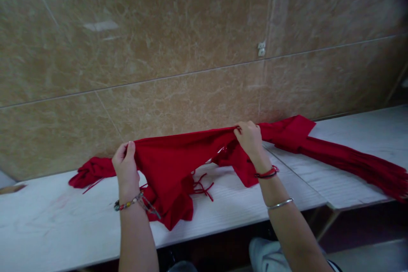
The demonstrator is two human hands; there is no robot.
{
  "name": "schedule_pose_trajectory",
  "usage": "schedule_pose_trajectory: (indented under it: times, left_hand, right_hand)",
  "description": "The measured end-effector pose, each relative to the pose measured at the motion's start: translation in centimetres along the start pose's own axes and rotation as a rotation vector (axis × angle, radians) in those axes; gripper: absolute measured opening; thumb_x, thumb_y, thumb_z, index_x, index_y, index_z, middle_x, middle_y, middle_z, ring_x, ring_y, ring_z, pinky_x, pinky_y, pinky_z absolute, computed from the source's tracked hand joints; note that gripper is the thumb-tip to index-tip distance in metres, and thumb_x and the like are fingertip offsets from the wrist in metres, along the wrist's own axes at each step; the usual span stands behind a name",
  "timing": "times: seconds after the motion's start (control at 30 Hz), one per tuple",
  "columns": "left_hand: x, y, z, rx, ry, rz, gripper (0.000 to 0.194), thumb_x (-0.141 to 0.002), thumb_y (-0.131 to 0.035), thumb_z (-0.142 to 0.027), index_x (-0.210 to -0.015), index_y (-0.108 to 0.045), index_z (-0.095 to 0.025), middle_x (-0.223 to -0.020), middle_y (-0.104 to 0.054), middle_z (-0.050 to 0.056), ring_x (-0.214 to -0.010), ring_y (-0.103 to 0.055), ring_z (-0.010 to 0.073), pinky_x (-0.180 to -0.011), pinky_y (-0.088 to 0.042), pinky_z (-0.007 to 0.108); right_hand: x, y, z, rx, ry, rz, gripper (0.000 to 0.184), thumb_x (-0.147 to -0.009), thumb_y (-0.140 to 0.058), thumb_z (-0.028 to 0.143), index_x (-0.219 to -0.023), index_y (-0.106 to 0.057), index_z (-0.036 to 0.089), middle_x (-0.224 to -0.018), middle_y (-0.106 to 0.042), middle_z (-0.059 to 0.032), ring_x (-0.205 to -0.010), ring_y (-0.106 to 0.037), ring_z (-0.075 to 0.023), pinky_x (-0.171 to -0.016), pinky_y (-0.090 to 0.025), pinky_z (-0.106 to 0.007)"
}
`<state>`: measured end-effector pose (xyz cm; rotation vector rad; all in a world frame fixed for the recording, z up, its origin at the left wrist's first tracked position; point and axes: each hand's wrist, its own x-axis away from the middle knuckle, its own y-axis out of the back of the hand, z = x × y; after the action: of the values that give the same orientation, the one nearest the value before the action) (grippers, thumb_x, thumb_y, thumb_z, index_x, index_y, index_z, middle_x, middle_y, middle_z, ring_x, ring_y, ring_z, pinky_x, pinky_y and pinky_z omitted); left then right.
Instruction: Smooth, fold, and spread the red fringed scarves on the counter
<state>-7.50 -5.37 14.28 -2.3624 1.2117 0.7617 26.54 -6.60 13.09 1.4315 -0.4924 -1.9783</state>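
A red scarf is stretched between my two hands, its upper edge pulled nearly straight and its lower part hanging down in folds onto the white tabletop. My left hand is closed on the upper left of the cloth, thumb on top. Farther right, my right hand grips the same edge with fingers curled over it. Thin red fringe strands lie below the cloth. Beyond my right hand runs a long gathered red strip with a fringed end; I cannot tell whether it joins the held piece.
The white wood-grain table runs along a brown marble-tiled wall. Crumpled red fabric lies left of my left hand. A seam crosses the tabletop at right, and dark space shows under its front edge. A small white fitting is on the wall.
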Motion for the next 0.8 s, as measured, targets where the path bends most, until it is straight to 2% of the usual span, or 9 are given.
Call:
schedule_pose_trajectory:
  times: [0.03,0.1,0.23,0.33,0.43,0.5,0.57,0.67,0.8]
  left_hand:
    - [-0.2,0.1,0.6,-0.036,-0.003,-0.017,0.029,-0.071,-0.052,-0.044,-0.077,-0.055,-0.016,-0.067,-0.051,-0.002,-0.062,-0.046,0.0112,-0.058,-0.041,0.021]
    - [-0.5,0.2,1.7,-0.19,-0.027,-0.027,0.026,-0.075,-0.048,-0.042,-0.077,-0.055,-0.016,-0.07,-0.054,0.0,-0.068,-0.05,0.0142,-0.064,-0.043,0.025]
    - [0.3,-0.7,2.8,-0.723,-0.008,0.156,0.023,-0.076,-0.05,-0.036,-0.084,-0.058,-0.017,-0.086,-0.059,0.011,-0.089,-0.055,0.028,-0.076,-0.043,0.042]
    - [2.2,-2.8,1.8,-0.879,-0.025,0.472,0.039,-0.073,-0.055,-0.036,-0.104,-0.056,-0.013,-0.112,-0.053,0.02,-0.106,-0.049,0.0351,-0.085,-0.038,0.049]
    - [4.5,-5.4,0.0,-0.623,-0.175,0.914,0.049,-0.073,-0.057,-0.034,-0.116,-0.05,-0.012,-0.123,-0.049,0.017,-0.114,-0.046,0.0267,-0.096,-0.034,0.039]
    - [5.7,-6.8,-0.9,-0.434,-0.189,1.077,0.045,-0.075,-0.055,-0.033,-0.116,-0.05,-0.015,-0.117,-0.055,0.012,-0.108,-0.051,0.0216,-0.095,-0.036,0.035]
    - [6.4,-7.9,-1.4,-0.347,-0.186,1.1,0.032,-0.077,-0.051,-0.03,-0.106,-0.056,-0.015,-0.103,-0.062,0.009,-0.096,-0.057,0.0191,-0.089,-0.041,0.033]
    - [6.5,-8.8,-1.8,-0.35,-0.23,1.042,0.018,-0.079,-0.045,-0.026,-0.084,-0.059,-0.015,-0.084,-0.064,0.005,-0.08,-0.057,0.0169,-0.079,-0.043,0.03]
    - [6.2,-9.0,-2.6,-0.336,-0.281,0.835,0.016,-0.083,-0.038,-0.024,-0.08,-0.052,-0.016,-0.076,-0.058,0.001,-0.072,-0.053,0.0138,-0.07,-0.042,0.026]
  right_hand:
    - [-0.1,0.1,-0.4,-0.024,-0.009,-0.021,0.024,-0.081,-0.042,0.017,-0.09,-0.064,0.017,-0.09,-0.066,-0.0088,-0.091,-0.054,-0.0216,-0.081,-0.036,-0.034]
    - [-0.1,0.1,-0.6,-0.078,0.004,0.027,0.023,-0.08,-0.044,0.017,-0.089,-0.065,0.018,-0.087,-0.067,-0.0076,-0.086,-0.056,-0.0198,-0.077,-0.039,-0.031]
    - [0.3,-0.6,0.8,-0.162,0.082,0.25,0.021,-0.076,-0.05,0.013,-0.085,-0.068,0.016,-0.084,-0.069,-0.0077,-0.078,-0.061,-0.0168,-0.071,-0.042,-0.025]
    - [0.9,-0.9,2.8,-0.292,0.168,0.359,0.018,-0.075,-0.053,0.013,-0.082,-0.069,0.017,-0.082,-0.07,-0.0055,-0.076,-0.062,-0.0144,-0.068,-0.043,-0.021]
    - [1.3,-0.8,4.3,-0.406,0.225,0.412,0.015,-0.075,-0.056,0.014,-0.081,-0.07,0.015,-0.08,-0.071,-0.0056,-0.072,-0.063,-0.0135,-0.064,-0.043,-0.019]
    - [1.4,-0.5,4.9,-0.439,0.236,0.406,0.014,-0.075,-0.057,0.014,-0.081,-0.07,0.014,-0.078,-0.071,-0.0059,-0.07,-0.063,-0.0136,-0.063,-0.043,-0.02]
    - [1.5,-0.1,5.1,-0.458,0.243,0.39,0.014,-0.075,-0.057,0.014,-0.08,-0.07,0.016,-0.078,-0.07,-0.0049,-0.07,-0.062,-0.0134,-0.063,-0.043,-0.02]
    - [1.5,0.5,5.2,-0.483,0.245,0.369,0.014,-0.075,-0.057,0.015,-0.079,-0.07,0.018,-0.077,-0.07,-0.0033,-0.069,-0.062,-0.0126,-0.062,-0.043,-0.02]
    - [1.6,0.5,4.9,-0.454,0.281,0.333,0.012,-0.076,-0.058,0.02,-0.08,-0.069,0.017,-0.077,-0.07,-0.0036,-0.068,-0.061,-0.0126,-0.061,-0.041,-0.02]
